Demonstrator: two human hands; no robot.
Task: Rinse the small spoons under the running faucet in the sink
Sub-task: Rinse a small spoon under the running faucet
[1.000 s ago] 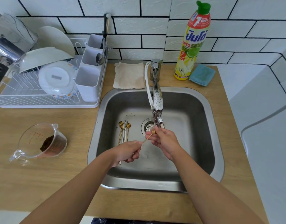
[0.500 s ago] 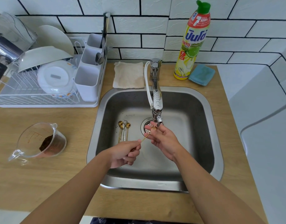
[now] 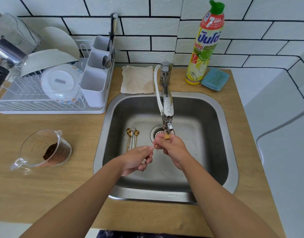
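Here, dish soap bottle (image 3: 205, 43), "7", "NEW"

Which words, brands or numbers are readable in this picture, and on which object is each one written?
"7": red top band of the dish soap bottle.
"7" and "NEW": small red badge on the same bottle.
"INTO": end of a partly hidden word on its label.
Large blue brand name, non-Latin script: I cannot transcribe it.
Measuring cup: red scale marks, too small to read.
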